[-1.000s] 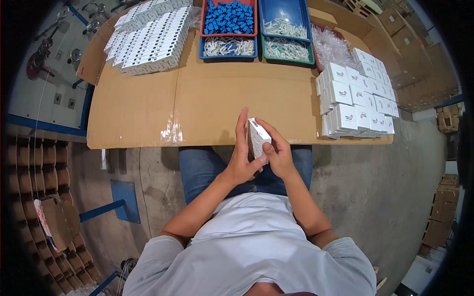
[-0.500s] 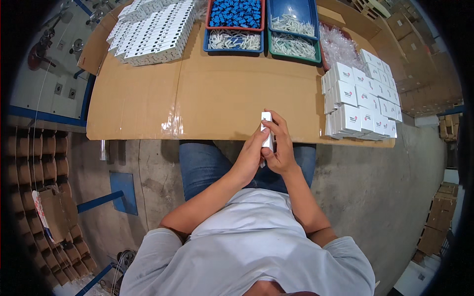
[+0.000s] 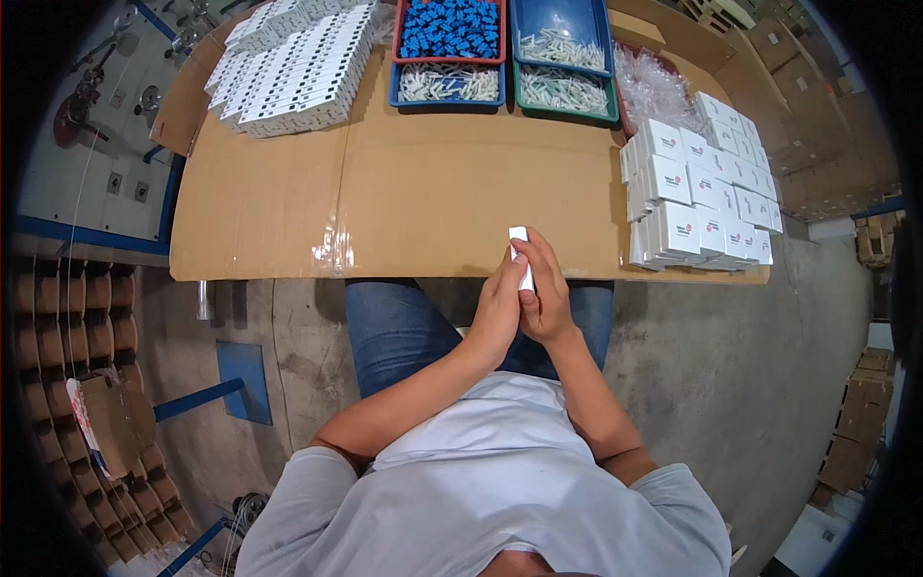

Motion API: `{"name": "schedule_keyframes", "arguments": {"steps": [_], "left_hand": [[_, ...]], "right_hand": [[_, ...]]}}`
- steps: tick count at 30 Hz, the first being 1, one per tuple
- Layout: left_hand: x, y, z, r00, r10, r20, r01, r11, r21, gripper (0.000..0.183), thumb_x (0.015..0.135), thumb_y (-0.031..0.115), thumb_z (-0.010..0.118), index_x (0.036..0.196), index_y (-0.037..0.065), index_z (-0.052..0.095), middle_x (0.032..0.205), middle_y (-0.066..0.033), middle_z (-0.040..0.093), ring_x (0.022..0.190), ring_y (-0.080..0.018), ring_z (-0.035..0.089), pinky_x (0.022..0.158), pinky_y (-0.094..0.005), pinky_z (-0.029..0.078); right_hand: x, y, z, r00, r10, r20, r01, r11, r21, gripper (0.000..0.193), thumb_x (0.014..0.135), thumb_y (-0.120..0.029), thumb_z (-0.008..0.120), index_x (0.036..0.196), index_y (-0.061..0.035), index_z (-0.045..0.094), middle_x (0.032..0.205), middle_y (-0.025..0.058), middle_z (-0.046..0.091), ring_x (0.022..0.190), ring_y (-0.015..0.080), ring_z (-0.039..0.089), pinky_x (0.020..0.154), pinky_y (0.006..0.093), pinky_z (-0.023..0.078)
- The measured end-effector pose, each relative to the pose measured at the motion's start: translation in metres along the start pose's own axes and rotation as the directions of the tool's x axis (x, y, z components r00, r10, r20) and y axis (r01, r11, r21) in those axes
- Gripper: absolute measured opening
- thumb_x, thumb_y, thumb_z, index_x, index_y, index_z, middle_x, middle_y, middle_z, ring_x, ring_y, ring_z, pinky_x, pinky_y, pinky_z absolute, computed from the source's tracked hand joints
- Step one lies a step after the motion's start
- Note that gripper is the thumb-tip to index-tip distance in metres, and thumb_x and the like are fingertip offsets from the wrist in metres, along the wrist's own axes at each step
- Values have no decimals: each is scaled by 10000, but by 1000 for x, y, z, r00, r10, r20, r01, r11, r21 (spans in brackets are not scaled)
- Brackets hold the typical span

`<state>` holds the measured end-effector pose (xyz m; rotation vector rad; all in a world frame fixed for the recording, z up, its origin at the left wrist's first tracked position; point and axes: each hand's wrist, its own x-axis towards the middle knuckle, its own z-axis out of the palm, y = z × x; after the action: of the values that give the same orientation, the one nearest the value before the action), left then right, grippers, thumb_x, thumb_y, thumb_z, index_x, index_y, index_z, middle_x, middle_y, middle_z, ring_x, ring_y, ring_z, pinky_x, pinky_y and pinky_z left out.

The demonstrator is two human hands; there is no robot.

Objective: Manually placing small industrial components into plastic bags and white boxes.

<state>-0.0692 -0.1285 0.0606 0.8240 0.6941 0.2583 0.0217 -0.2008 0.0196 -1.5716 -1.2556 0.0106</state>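
I see both hands meeting at the near edge of the desk [image 3: 433,192], which is covered in brown cardboard, and between them they hold a small white box [image 3: 521,252] standing on end. My left hand [image 3: 495,308] is curled with its fingers pressed against the left face of the box, and my right hand [image 3: 545,293] wraps it from the other side, fingers folded over its front so that only the top end of the box shows above them. The box sits just over the desk's near edge, above the lap in blue jeans [image 3: 404,327]; I cannot tell whether its lower end touches the cardboard. To the right of the box, near it, stands a stack of finished white boxes [image 3: 697,207] in rows along the desk's right end. Beyond the box, at the far edge of the desk, sit a tray of blue parts [image 3: 452,27] and, just in front of it, a blue tray of pale small parts [image 3: 447,85]; beside these on the right are a blue tray [image 3: 562,38] and a green tray [image 3: 565,91] with more pale pieces. Far to the left of the box, at the far left corner, lies a heap of flat white cartons [image 3: 293,62].
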Motion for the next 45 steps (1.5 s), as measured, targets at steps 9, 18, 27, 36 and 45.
{"name": "schedule_keyframes", "arguments": {"steps": [9,18,27,36,45], "left_hand": [[-4,-4,2,999,-6,-53,6,1000,5,440,1038,496,475,1102,86,619,865,25,584,728,-71,546,591,-236,415],[-4,-7,-7,996,-55,-77,52,998,-40,435,1047,501,473,1093,93,618,901,25,585,786,-67,547,625,-243,418],[-4,-16,-11,995,-21,-97,13,996,-88,453,1050,497,469,1113,75,619,935,-3,603,828,-86,576,665,-255,459],[-3,-23,-19,996,-26,-82,17,994,-109,492,1048,511,457,1197,62,591,1035,-27,612,969,-123,608,817,-295,491],[-9,11,-32,989,-137,58,142,986,-90,494,1044,556,453,1273,137,581,1082,-9,638,998,-132,633,873,-275,506]], "right_hand": [[-9,3,0,1000,8,4,-8,1000,-12,631,1062,-489,425,1371,51,535,1402,321,510,1261,477,546,1060,458,453],[-4,0,5,1000,5,26,-5,1000,8,599,1079,-453,401,1361,57,538,1387,328,529,1248,483,562,1057,454,455],[-8,-2,12,999,12,46,-14,999,34,596,1087,-439,378,1359,70,530,1387,338,531,1259,488,559,1060,461,453],[-10,-4,13,996,74,46,-78,991,110,601,1089,-448,360,1366,56,534,1391,324,539,1272,473,558,1074,446,441],[12,-26,0,987,94,129,-104,992,78,727,1022,-509,507,1515,16,406,1564,279,389,1455,402,399,1168,429,337]]}}
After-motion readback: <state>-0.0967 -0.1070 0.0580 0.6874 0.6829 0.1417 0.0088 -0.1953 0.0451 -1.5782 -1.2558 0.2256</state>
